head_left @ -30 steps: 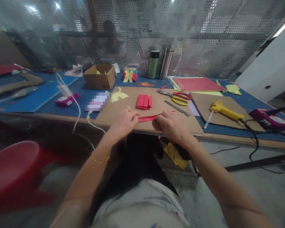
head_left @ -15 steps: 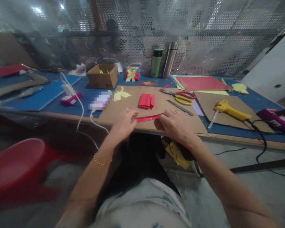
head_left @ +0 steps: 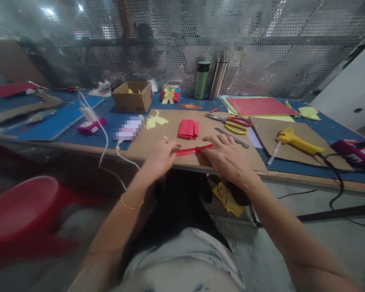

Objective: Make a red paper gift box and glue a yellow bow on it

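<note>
Between my hands, close to the front edge of a cardboard sheet (head_left: 134, 148), lies a narrow folded strip of red paper (head_left: 188, 151). My left hand (head_left: 162, 156) grips its left end between thumb and fingers. On the right end, my right hand (head_left: 223, 156) presses with its thumb and bent fingers. Just beyond the strip rests a folded red paper piece (head_left: 188, 129). To its right are scissors (head_left: 231, 121) with one red and one yellow handle, and a grey flat blade (head_left: 231, 137) near my right fingers.
A yellow glue gun (head_left: 301, 142) lies on another cardboard piece at right. Red sheets (head_left: 260, 106), a green bottle (head_left: 202, 81), a steel flask (head_left: 219, 80) and an open carton (head_left: 132, 101) stand along the back. White cables (head_left: 106, 142) hang over the left edge; a red stool (head_left: 24, 207) stands below.
My right-hand fingers have shifted slightly along the red strip, pressing flatter on its right end. My left hand stays at the left end. The view has moved very slightly.
</note>
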Tool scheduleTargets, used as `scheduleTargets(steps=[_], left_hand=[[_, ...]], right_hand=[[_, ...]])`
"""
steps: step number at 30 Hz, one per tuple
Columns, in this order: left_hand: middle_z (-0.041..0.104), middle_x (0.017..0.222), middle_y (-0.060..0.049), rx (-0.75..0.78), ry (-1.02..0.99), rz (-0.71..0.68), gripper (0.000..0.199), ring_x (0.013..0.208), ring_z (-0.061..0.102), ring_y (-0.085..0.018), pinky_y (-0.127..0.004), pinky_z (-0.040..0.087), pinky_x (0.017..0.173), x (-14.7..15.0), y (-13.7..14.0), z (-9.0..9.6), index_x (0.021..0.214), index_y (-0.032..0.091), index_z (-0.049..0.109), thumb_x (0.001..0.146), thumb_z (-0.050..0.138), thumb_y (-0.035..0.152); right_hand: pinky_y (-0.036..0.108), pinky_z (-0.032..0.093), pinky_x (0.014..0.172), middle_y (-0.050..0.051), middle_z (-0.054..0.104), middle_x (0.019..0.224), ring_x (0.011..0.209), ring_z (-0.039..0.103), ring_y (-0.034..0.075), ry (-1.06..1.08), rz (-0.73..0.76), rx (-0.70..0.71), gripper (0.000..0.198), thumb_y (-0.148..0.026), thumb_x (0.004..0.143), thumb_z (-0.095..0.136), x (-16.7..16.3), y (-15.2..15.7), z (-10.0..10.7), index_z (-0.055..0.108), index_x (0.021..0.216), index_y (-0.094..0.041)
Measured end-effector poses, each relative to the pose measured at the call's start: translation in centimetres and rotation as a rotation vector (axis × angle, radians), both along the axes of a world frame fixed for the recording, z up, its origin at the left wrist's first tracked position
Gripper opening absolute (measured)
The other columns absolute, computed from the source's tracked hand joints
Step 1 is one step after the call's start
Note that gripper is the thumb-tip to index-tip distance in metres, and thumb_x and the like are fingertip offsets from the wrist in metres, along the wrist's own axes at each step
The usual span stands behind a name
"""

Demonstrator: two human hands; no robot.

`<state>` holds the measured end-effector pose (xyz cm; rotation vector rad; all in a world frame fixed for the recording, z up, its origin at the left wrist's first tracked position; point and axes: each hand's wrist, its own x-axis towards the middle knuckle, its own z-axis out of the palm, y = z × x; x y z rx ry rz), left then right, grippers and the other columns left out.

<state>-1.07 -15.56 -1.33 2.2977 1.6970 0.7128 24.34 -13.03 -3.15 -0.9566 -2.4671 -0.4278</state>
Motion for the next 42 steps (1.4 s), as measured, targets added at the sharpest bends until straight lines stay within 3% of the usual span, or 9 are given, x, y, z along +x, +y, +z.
scheduleTargets(steps=[3,10,20,27,32,35,39,42], left_hand=[[0.061,0.112,-0.01,0.009,0.01,-0.006,0.034,0.106,0.065,-0.023,-0.042,0.055,0.105,0.1,0.0,0.0,0.119,0.017,0.078,0.094,0.057,0.006],[0.059,0.106,-0.008,0.033,0.015,-0.034,0.028,0.099,0.063,-0.022,-0.039,0.057,0.098,0.0,0.0,-0.1,0.105,0.018,0.078,0.095,0.054,0.008],[0.062,0.106,-0.012,0.038,0.27,-0.033,0.035,0.092,0.061,-0.024,-0.041,0.051,0.092,0.8,-1.4,1.2,0.106,0.017,0.082,0.102,0.047,0.012],[0.065,0.102,-0.013,0.165,0.4,-0.035,0.037,0.094,0.061,-0.027,-0.04,0.048,0.088,-0.1,-2.2,0.7,0.111,0.018,0.083,0.105,0.047,0.015],[0.07,0.11,-0.017,0.351,0.483,0.029,0.037,0.1,0.062,-0.03,-0.042,0.046,0.087,0.7,-3.1,0.1,0.112,0.015,0.08,0.104,0.045,0.01],[0.071,0.122,-0.019,0.48,0.472,-0.022,0.038,0.108,0.062,-0.031,-0.043,0.045,0.089,2.4,-2.9,-0.4,0.121,0.013,0.075,0.104,0.041,0.008],[0.072,0.106,-0.016,0.467,0.504,-0.131,0.038,0.098,0.063,-0.029,-0.042,0.045,0.086,4.0,-2.0,-1.7,0.116,0.009,0.074,0.104,0.038,0.005],[0.07,0.099,-0.016,0.433,0.53,-0.137,0.039,0.095,0.063,-0.029,-0.041,0.044,0.083,4.1,-1.5,-2.2,0.113,0.008,0.075,0.104,0.038,0.004]], right_hand=[[0.045,0.033,0.095,0.012,0.072,0.125,0.112,0.05,0.03,0.002,0.016,-0.041,0.02,-0.018,0.103,0.059,0.1,0.1,0.1,0.075,0.093,-0.022],[0.043,0.03,0.088,0.01,0.072,0.097,0.097,0.049,0.027,-0.02,0.057,-0.118,0.022,-0.021,0.104,0.057,0.2,0.4,0.1,0.069,0.086,-0.023],[0.042,0.03,0.084,0.01,0.069,0.081,0.081,0.05,0.025,-0.064,0.038,-0.046,0.03,-0.016,0.105,0.047,0.2,0.0,0.0,0.069,0.085,-0.02],[0.043,0.028,0.085,0.009,0.067,0.086,0.084,0.052,0.026,-0.045,0.022,-0.096,0.036,-0.011,0.103,0.043,-0.7,0.1,-0.4,0.076,0.115,-0.021],[0.043,0.027,0.087,0.009,0.067,0.093,0.087,0.05,0.025,-0.069,0.029,-0.118,0.029,-0.017,0.103,0.052,-0.7,0.2,-0.3,0.079,0.111,-0.024],[0.042,0.027,0.084,0.009,0.067,0.094,0.087,0.049,0.025,-0.071,0.035,-0.144,0.028,-0.019,0.105,0.052,-0.7,0.1,-0.1,0.08,0.112,-0.024],[0.042,0.027,0.085,0.01,0.071,0.096,0.09,0.05,0.025,-0.083,0.035,-0.138,0.03,-0.017,0.105,0.053,-0.8,-0.1,0.2,0.08,0.117,-0.023],[0.043,0.027,0.088,0.01,0.072,0.096,0.092,0.05,0.026,-0.071,-0.006,-0.122,0.026,-0.012,0.101,0.056,-0.7,0.0,0.2,0.08,0.107,-0.022]])
